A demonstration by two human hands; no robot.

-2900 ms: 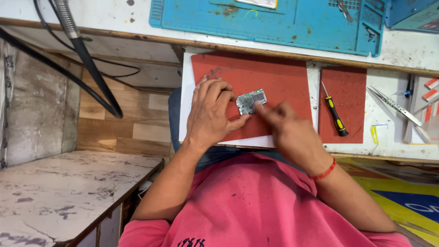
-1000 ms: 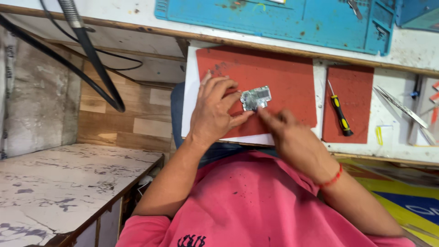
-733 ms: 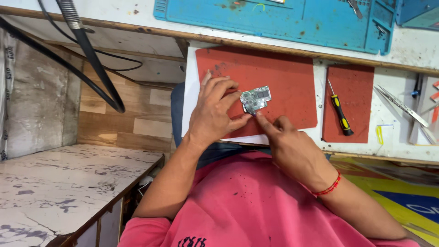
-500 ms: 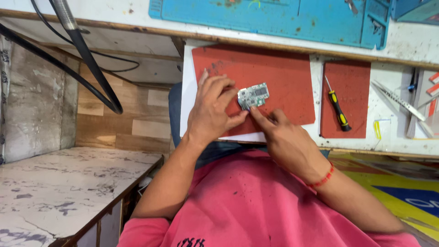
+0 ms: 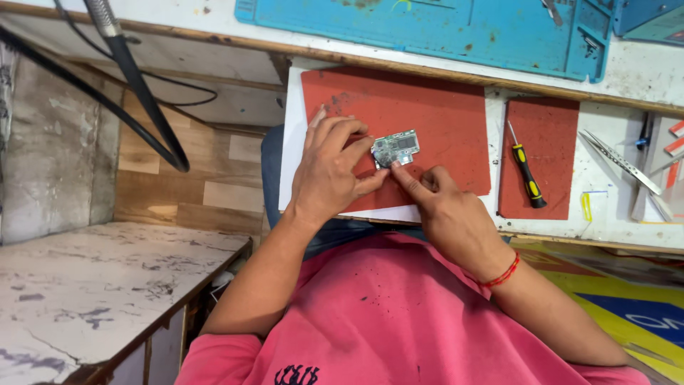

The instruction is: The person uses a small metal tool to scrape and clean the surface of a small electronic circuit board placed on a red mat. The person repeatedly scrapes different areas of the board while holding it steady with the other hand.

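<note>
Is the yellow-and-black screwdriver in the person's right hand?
No, the screwdriver lies untouched on the small red mat, while the right hand points a finger at the small circuit board.

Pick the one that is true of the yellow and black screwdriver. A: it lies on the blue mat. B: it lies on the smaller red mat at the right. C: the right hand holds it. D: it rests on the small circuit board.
B: the yellow and black screwdriver lies untouched on the smaller red mat, away from both hands.
</note>
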